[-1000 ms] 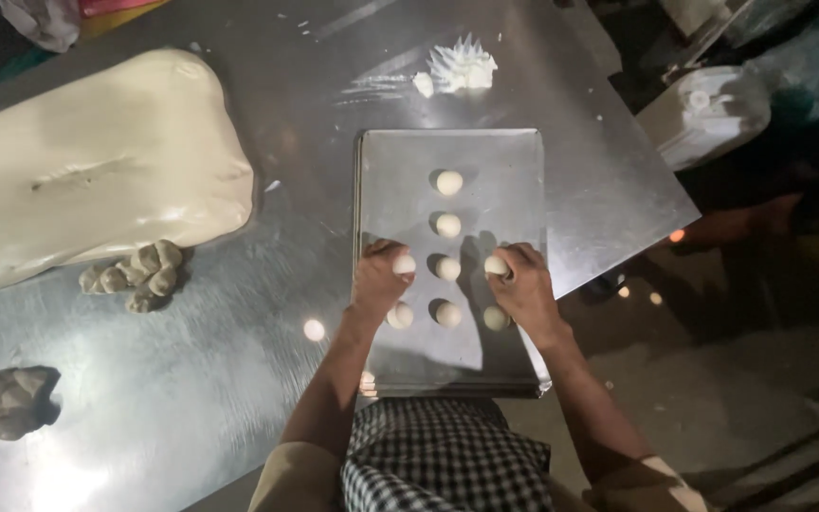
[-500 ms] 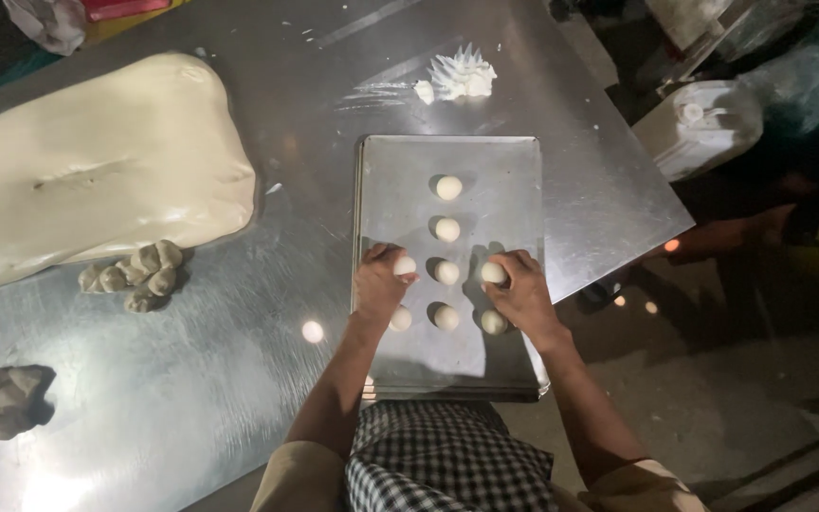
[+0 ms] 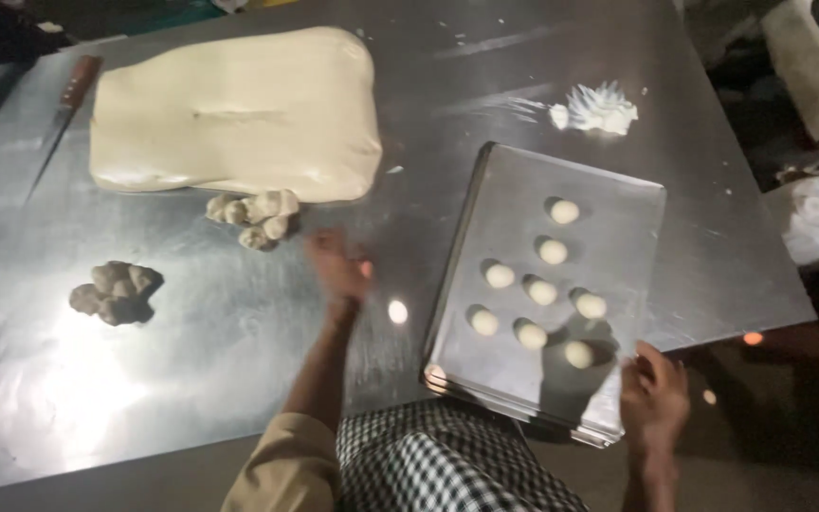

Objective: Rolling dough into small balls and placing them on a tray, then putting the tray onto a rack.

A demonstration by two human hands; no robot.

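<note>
Lighting: dim overall, corners and right edge falling to near black. Source overhead; glare patches on the steel table (image 3: 191, 379) at lower left, a small bright spot near centre. Shadows: short, soft, beside each dough ball (image 3: 553, 251) on the tray (image 3: 618, 204). Blur: left hand (image 3: 338, 265) smeared by motion; right hand (image 3: 654, 398) softer-edged, dark. Sharpness: moderate, grainy in dark areas. Edge distortion: table lines slightly bowed.

eight dough balls (image 3: 542, 290) on one tray (image 3: 618, 204); one dough slab (image 3: 239, 109); two dough-piece piles (image 3: 253, 216); one knife (image 3: 66, 106).
</note>
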